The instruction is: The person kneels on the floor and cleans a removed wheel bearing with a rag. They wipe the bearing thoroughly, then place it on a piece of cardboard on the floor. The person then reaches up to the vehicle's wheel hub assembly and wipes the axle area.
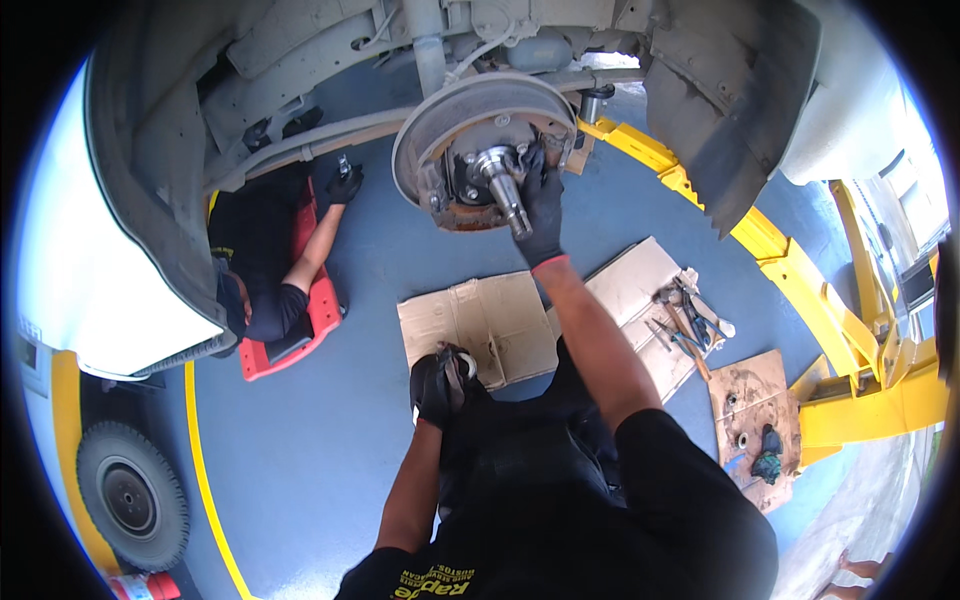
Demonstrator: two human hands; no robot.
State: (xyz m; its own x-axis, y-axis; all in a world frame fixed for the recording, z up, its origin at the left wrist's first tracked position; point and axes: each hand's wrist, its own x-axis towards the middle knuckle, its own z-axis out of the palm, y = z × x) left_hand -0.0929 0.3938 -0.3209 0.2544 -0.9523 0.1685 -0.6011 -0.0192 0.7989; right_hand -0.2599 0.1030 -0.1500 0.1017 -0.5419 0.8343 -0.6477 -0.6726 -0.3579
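My right hand, in a dark glove, is raised to the wheel spindle. Its bent fingers sit close together at the spindle's right side, against the brake assembly; what they hold, if anything, is hidden. Around the spindle stands a round, worn brake backing plate with rusty brake shoes. Low before my body, my left hand, also gloved, is closed on a pale ring-shaped part and what looks like a greyish rag. A flattened cardboard sheet lies beneath, on the blue floor.
Hand tools lie on cardboard at right; another sheet bears a dark cloth. A yellow lift arm curves along the right. At left, a co-worker lies on a red creeper; a tire stands nearby.
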